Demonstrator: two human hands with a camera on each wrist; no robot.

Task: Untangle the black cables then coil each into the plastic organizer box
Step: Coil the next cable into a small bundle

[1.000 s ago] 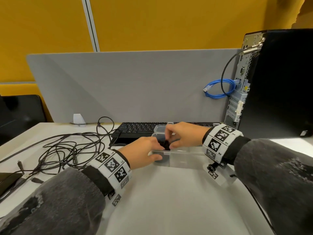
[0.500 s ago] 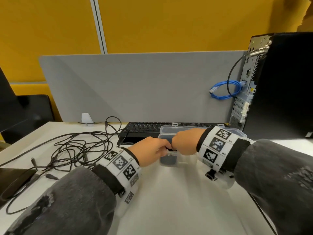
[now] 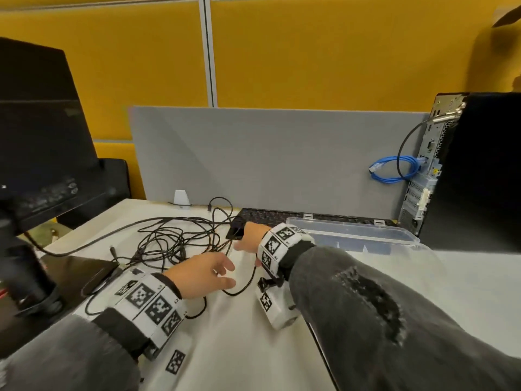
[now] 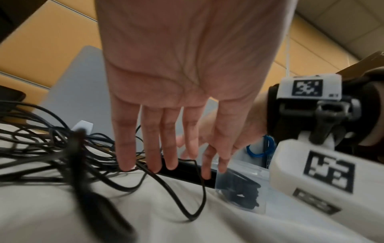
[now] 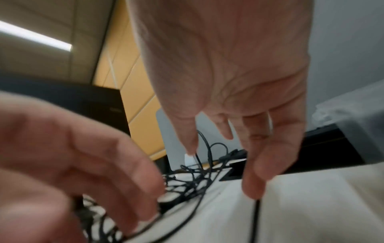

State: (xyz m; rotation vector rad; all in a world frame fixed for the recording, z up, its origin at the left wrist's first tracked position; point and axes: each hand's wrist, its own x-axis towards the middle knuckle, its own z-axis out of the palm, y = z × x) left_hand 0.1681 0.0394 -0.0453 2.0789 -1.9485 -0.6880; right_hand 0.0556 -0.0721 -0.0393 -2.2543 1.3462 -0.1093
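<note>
Item: tangled black cables (image 3: 174, 244) — both hands reaching in, nothing gripped yet.
L hand (image 3: 201, 275) fingers spread, loose, over a cable loop; R hand (image 3: 249, 235) relaxed, empty, likely seeking an end. Organizer box (image 3: 352, 235) behind R wrist, one coil (image 4: 239, 192) inside. Keyboard (image 3: 270, 215) just beyond fingertips — crowds tangle.

Two hands (image 3: 203, 273), one tangle of black cables (image 3: 174, 238), one plastic organizer box (image 3: 352, 234), one keyboard (image 3: 267, 215).
</note>
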